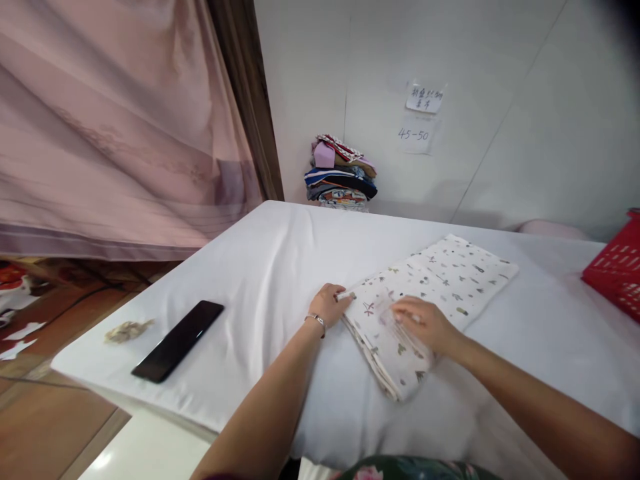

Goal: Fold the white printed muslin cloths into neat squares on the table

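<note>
A white cloth with a small scattered plant print (440, 280) lies folded in layers, slanting across the white-covered table. At its near left corner my left hand (330, 307), with a bracelet on the wrist, is closed with its fingertips on the cloth's edge. My right hand (425, 323) is over the near part of the same cloth, its fingers bent and smeared by motion. Whether those fingers grip the fabric or only brush over it cannot be made out.
On the left of the table (270, 267) lie a black phone (177, 341) and a small beige crumpled bit (127, 331). A stack of folded fabrics (343, 175) stands by the wall. A red basket (617, 267) is at the right edge; a pink curtain (110, 127) hangs left.
</note>
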A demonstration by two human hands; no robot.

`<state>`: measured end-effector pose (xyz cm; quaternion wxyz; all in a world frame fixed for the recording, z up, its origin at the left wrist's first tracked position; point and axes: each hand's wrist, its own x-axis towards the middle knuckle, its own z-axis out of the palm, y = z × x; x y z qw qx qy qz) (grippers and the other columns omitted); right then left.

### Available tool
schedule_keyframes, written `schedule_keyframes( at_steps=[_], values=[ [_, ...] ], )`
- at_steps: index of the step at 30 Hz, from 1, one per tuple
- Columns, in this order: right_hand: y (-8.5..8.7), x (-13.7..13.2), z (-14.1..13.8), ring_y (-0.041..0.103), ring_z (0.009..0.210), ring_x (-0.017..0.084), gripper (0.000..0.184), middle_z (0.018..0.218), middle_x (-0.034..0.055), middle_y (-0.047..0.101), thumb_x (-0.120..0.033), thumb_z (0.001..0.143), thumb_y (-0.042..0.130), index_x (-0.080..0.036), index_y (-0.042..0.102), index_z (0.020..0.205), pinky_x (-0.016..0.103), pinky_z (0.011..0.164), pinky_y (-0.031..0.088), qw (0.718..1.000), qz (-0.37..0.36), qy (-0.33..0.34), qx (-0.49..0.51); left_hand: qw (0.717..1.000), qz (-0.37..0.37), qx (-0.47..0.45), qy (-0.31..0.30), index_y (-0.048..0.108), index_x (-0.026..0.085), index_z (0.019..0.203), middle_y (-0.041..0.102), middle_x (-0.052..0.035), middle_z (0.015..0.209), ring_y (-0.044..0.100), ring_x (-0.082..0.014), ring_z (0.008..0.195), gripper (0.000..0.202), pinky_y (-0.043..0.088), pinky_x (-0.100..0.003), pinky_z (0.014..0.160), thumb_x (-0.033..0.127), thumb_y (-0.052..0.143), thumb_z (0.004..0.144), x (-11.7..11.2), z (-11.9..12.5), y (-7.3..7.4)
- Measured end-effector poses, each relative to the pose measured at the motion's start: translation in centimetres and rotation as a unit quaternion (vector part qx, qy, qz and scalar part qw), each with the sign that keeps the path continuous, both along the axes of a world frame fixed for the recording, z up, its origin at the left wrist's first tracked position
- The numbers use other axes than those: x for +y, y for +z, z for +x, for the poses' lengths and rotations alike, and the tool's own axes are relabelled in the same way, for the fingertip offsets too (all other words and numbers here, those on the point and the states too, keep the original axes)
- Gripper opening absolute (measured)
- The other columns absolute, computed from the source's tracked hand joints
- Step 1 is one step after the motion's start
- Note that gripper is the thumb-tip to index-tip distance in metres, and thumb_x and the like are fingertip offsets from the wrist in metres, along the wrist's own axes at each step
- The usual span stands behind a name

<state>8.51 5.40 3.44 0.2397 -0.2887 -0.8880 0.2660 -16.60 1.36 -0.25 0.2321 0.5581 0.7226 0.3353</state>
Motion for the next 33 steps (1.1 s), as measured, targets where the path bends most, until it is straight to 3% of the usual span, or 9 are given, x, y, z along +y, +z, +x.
schedule_keyframes(
  at_steps=[5,9,18,33],
  values=[
    [-1.1,8.5,-2.5,0.057,0.098,0.023,0.028,0.106,0.0074,0.063,-0.015,0.077,0.044,-0.021,0.064,0.097,0.039,0.083,0.048,0.992,0.078,-0.086,-0.053,0.998,0.026,0.049,-0.014,0.062,0.019,0.084,0.057,-0.0034,0.093,0.055,-0.0141,0.076,0.019,0.042,-0.026,0.066,0.035,0.058,0.075,0.0,0.3,-0.3],
    [-2.1,11.8,-3.9,0.053,0.106,0.023,0.035,0.111,0.0067,0.061,-0.008,0.072,0.047,-0.021,0.063,0.100,0.042,0.092,0.042,0.986,0.106,-0.050,-0.118,0.995,0.070,0.058,-0.042,0.057,0.020,0.080,0.056,-0.0019,0.093,0.055,-0.0132,0.078,0.009,0.042,-0.025,0.066,0.027,0.057,0.075,0.0,0.2,-0.5],
    [-2.8,12.7,-3.5,0.052,0.096,0.022,0.014,0.098,0.0084,0.060,-0.021,0.082,0.052,-0.020,0.061,0.093,0.040,0.085,0.043,0.980,0.171,0.028,-0.100,0.990,0.089,0.097,-0.047,0.052,0.022,0.082,0.055,-0.0033,0.108,0.055,-0.0159,0.089,0.007,0.044,-0.027,0.069,0.025,0.055,0.076,-0.1,0.5,-0.6],
    [-3.1,12.6,-3.3,0.049,0.082,0.020,0.014,0.085,0.0071,0.058,-0.016,0.087,0.042,-0.019,0.053,0.080,0.036,0.073,0.041,0.976,0.188,0.063,-0.092,0.995,0.060,0.079,-0.030,0.045,0.022,0.070,0.056,-0.0022,0.107,0.057,-0.0155,0.085,0.012,0.044,-0.026,0.064,0.026,0.057,0.073,0.0,0.3,-0.5]
  ],
)
